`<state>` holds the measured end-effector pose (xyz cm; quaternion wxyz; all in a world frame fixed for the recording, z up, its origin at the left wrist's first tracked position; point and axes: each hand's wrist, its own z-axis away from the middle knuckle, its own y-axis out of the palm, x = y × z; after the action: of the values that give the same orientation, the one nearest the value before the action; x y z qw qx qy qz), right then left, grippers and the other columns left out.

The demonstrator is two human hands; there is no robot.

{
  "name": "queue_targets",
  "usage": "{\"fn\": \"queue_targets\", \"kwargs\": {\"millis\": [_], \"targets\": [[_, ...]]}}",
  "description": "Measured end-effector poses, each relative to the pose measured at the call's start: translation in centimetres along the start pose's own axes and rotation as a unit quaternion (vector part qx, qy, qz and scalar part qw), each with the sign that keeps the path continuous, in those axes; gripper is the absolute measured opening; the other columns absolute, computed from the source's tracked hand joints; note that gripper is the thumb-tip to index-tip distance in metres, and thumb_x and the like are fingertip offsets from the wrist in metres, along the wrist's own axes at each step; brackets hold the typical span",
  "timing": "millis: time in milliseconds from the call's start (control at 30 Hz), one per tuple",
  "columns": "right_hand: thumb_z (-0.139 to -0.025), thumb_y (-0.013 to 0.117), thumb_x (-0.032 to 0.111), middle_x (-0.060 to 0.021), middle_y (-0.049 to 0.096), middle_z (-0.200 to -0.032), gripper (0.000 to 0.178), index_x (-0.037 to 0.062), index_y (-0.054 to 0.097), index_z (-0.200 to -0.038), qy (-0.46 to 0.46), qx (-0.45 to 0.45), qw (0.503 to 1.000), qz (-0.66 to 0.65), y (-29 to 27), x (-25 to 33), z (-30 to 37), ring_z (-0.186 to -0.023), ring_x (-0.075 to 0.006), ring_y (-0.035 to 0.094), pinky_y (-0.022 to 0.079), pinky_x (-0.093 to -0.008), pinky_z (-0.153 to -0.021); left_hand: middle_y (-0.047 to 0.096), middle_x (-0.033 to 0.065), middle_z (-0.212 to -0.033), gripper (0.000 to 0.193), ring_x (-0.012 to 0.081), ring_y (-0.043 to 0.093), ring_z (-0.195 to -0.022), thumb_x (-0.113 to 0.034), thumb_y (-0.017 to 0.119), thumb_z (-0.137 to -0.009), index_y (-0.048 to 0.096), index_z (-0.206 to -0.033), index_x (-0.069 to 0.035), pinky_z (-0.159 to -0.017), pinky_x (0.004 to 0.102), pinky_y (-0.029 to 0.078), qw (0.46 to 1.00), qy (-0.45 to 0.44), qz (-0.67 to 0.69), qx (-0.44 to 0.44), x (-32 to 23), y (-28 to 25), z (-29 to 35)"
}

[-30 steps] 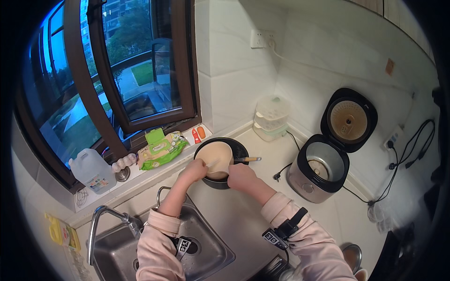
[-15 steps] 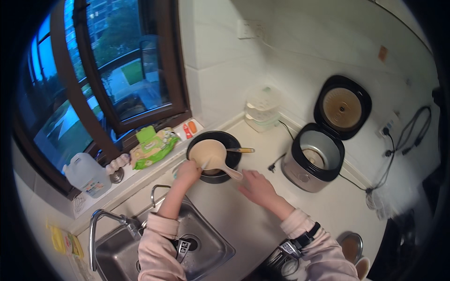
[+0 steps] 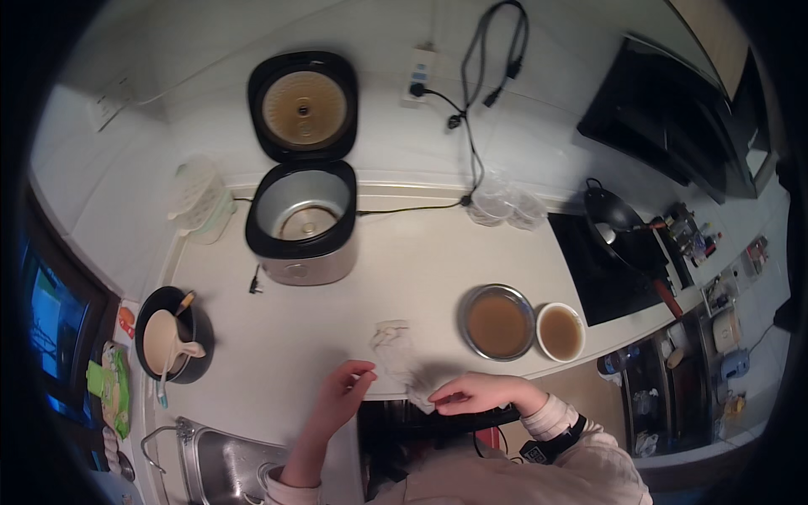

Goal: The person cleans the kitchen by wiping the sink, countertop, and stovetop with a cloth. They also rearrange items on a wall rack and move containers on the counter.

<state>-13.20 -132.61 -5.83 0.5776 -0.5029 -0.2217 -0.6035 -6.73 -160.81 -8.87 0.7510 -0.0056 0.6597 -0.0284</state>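
Observation:
A pale, crumpled cloth (image 3: 393, 343) lies on the counter near its front edge and trails toward me. My right hand (image 3: 475, 392) has its fingers closed on the near corner of this cloth, at the counter's edge. Beside the cloth's left side is my left hand (image 3: 343, 394), fingers loosely curled with the thumb apart, and nothing shows between them. Off to the left, a cream ladle (image 3: 162, 337) rests in a dark pot (image 3: 200, 362) along with a yellow-handled utensil (image 3: 186, 301).
Behind the hands stands an open rice cooker (image 3: 303, 268), its inner pot out. A metal bowl (image 3: 465, 324) and a white bowl (image 3: 540, 337) of brown liquid sit at right, near the cooktop (image 3: 581, 286). The sink (image 3: 231, 463) is at lower left.
The view has swung right, away from the window. My hands have left the ladle and the pot and are now at the counter's front edge, the right one gripping the cloth.

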Motion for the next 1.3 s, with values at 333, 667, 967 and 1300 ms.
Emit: {"fn": "queue_targets", "kwargs": {"millis": [333, 667, 967, 1300], "targets": [[-0.098, 0.058, 0.017, -0.0058, 0.070, -0.088, 0.022, -0.0012, 0.066, -0.106, 0.076, -0.274, 0.922, -0.263, -6.1, -11.3, 20.6, -0.069, -0.0110, 0.067, 0.053, -0.0231, -0.061, 0.062, 0.0092, -0.110, 0.036, 0.0185, 0.062, -0.098, -0.012, 0.055, -0.098, 0.051, -0.131, 0.000, -0.089, 0.0340, 0.054, 0.958, -0.184, 0.218, 0.009, 8.3, 18.7, -9.6], [-0.096, 0.060, 0.014, -0.0079, 0.066, -0.075, 0.016, -0.0017, 0.064, -0.096, 0.228, -0.617, 0.691, -0.301, -4.9, -26.5, 28.3, -0.059, -0.0129, 0.064, 0.053, -0.0246, -0.052, 0.058, -0.0007, -0.081, 0.009, 0.0134, 0.063, -0.073, -0.003, 0.053, -0.097, 0.053, -0.093, -0.011, -0.072, 0.0328, 0.060, 0.937, -0.214, 0.271, -0.055, 8.7, 22.1, -11.5], [-0.097, 0.060, 0.016, -0.0108, 0.069, -0.080, 0.019, -0.0021, 0.064, -0.096, 0.159, -0.600, 0.647, -0.443, -2.0, -28.6, 25.6, -0.065, -0.0169, 0.068, 0.059, -0.0268, -0.058, 0.058, 0.0016, -0.076, 0.009, 0.0110, 0.061, -0.066, -0.001, 0.052, -0.097, 0.051, -0.092, -0.009, -0.061, 0.0247, 0.058, 0.939, -0.196, 0.274, -0.070, 8.8, 20.6, -12.2], [-0.095, 0.060, 0.010, -0.0105, 0.070, -0.078, 0.014, -0.0033, 0.064, -0.093, 0.152, -0.640, 0.630, -0.412, -2.3, -28.2, 24.3, -0.065, -0.0166, 0.069, 0.059, -0.0264, -0.057, 0.060, 0.0016, -0.076, 0.009, 0.0103, 0.062, -0.063, -0.004, 0.051, -0.098, 0.051, -0.092, -0.009, -0.059, 0.0236, 0.058, 0.939, -0.186, 0.273, -0.098, 9.5, 18.1, -13.3]]}}
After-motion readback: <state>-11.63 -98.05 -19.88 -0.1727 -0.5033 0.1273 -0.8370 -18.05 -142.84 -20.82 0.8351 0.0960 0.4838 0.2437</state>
